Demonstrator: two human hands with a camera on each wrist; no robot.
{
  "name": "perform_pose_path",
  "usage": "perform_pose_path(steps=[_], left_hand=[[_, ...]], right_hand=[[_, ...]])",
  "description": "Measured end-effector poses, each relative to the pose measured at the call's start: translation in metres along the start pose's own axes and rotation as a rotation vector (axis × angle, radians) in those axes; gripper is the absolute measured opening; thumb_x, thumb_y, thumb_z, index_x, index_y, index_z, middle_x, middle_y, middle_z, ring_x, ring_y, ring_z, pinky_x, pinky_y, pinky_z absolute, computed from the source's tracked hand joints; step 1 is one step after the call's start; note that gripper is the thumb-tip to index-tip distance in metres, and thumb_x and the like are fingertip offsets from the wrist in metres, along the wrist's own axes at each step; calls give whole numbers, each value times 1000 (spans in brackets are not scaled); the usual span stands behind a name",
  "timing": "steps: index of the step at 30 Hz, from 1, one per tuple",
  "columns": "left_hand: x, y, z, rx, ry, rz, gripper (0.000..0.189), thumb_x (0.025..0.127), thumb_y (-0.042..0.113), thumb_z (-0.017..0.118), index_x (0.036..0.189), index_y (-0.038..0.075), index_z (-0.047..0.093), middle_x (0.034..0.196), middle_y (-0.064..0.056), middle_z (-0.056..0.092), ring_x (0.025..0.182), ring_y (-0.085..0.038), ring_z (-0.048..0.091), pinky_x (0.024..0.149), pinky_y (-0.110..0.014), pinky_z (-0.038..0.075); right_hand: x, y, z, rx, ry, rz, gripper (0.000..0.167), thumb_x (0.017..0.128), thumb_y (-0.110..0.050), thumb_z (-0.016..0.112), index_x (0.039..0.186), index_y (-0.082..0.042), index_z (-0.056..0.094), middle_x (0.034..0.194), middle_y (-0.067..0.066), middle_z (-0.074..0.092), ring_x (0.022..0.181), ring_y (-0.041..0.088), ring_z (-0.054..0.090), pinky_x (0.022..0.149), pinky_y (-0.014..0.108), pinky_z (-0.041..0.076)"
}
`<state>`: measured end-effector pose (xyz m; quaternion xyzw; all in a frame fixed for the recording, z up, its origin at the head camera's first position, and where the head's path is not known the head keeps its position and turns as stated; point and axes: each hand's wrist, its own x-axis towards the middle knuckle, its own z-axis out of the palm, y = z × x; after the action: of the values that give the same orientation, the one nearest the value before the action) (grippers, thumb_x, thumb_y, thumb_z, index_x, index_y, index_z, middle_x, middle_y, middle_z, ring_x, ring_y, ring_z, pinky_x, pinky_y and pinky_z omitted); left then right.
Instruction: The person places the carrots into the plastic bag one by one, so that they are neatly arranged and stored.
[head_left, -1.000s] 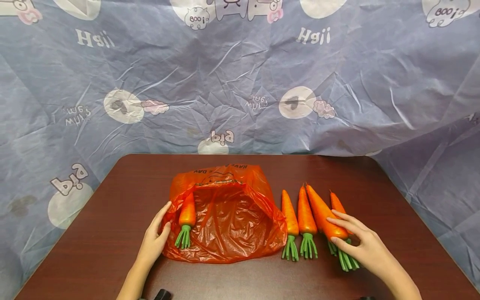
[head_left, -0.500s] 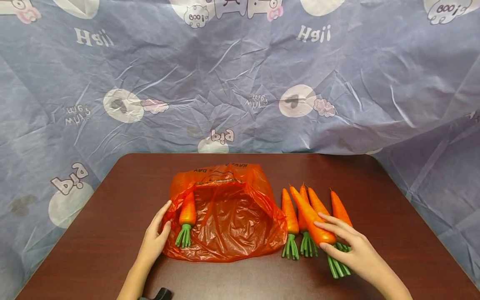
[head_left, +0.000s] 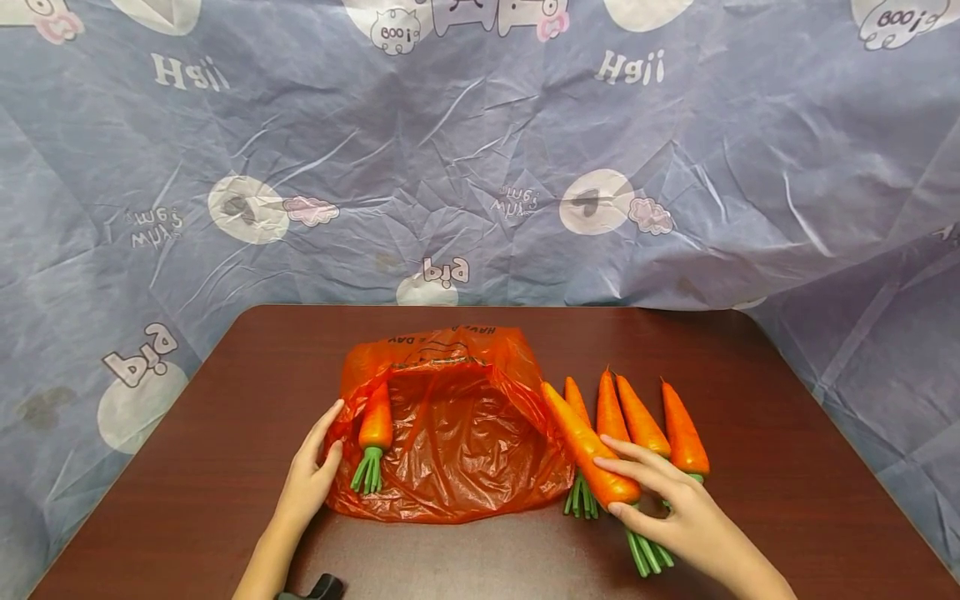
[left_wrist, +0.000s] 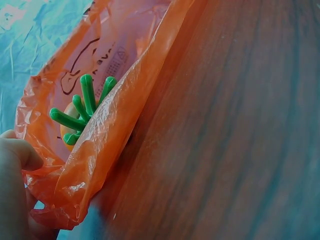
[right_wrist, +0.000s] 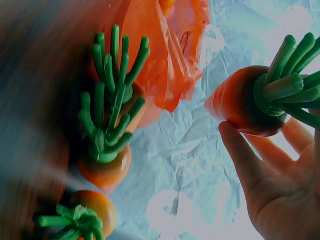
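1. Right hand (head_left: 678,507): fingers bent and slightly parted, gripping the thick end of a raised carrot (head_left: 588,450) against the thumb.
2. Left hand (head_left: 303,471): thumb and fingers a little apart, pinching the left rim of a red plastic bag (head_left: 465,450).
3. Raised carrot: slanted, its tip overlapping the bag's right rim in the head view; whether they touch cannot be told.
4. Bag: mouth facing the person; a second carrot (head_left: 377,427) lies inside at left, green stalks (head_left: 367,471) nearest the person.
5. Four more carrots (head_left: 641,417): right of the bag on the brown worktop (head_left: 772,450).
6. Patterned cloth (head_left: 480,167): hanging behind.
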<state>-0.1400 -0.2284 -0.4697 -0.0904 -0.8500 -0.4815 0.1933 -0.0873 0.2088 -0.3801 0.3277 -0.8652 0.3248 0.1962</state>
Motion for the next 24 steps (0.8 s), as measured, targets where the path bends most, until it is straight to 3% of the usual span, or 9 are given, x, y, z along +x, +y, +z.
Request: perform_pose_path(steps=[6,10,13,17,24], left_hand=[[0,-2,1,2,11,21,56,87,-3,50,138,19,39,141,-3,40,123,19,26,96,2,20],[0,-2,1,7,13,25,55,88,-2,50,138,18,39,141,-6,41,122,19,26,96,2,20],[0,0,0,5,12,33,54,88,-1,50,138,16,40,140,-12,41,121,19,26,95,2,20],[0,2,0,1,9,53,52,89,-1,50,138,14,40,139,-15,41,121,19,26,95,2,20],[0,0,0,3,10,24,54,89,-1,50,138,17,39,140,-12,41,122,20,26,95,3,20]], right_hand=[[4,-6,4,-23,-39,3,52,69,-14,76,117,-24,61,130,-4,52,118,-8,42,87,1,29],[7,-9,7,5,-65,-6,50,71,-14,75,118,-24,60,130,-3,52,109,-4,48,75,4,36],[10,-10,8,13,-72,-18,50,72,-15,75,118,-24,60,129,-3,53,107,-2,50,75,3,38],[13,-13,10,-36,-89,-27,49,73,-19,74,118,-28,60,129,-5,53,112,1,51,87,5,37],[23,-18,17,-41,-157,-27,46,77,-23,71,121,-30,58,130,-6,52,112,8,53,82,24,49]])
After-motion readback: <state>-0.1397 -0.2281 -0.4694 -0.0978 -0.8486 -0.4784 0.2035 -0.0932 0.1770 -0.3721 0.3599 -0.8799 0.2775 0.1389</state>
